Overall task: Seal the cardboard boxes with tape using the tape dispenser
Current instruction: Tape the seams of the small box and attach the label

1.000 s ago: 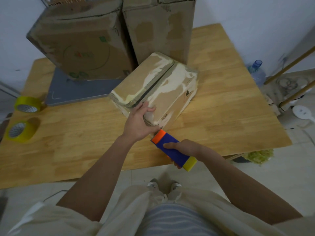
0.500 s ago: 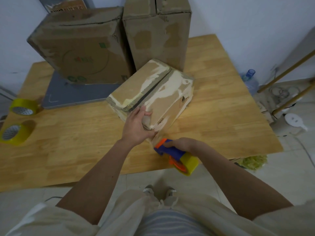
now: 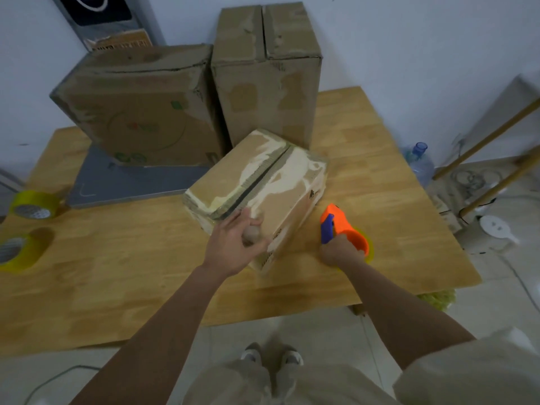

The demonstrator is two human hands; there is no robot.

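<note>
A small worn cardboard box (image 3: 263,182) lies at an angle in the middle of the wooden table (image 3: 117,273), its top seam open as a dark slit. My left hand (image 3: 236,244) presses on the box's near corner, fingers curled over its edge. My right hand (image 3: 340,252) grips the orange and blue tape dispenser (image 3: 339,229), which carries a yellow tape roll. The dispenser sits just right of the box's near side, close to the tabletop. Two bigger boxes stand behind: a wide one (image 3: 140,106) and a tall one (image 3: 266,71).
Two yellow tape rolls (image 3: 33,204) (image 3: 20,249) lie at the table's left edge. A grey flat board (image 3: 122,182) sits under the wide box. A water bottle (image 3: 419,162), wooden poles and a white device stand on the floor to the right.
My right hand swung the dispenser from the box's near corner out to its right side and turned it orange side up. The left hand stayed on the box. The view tilted up.
</note>
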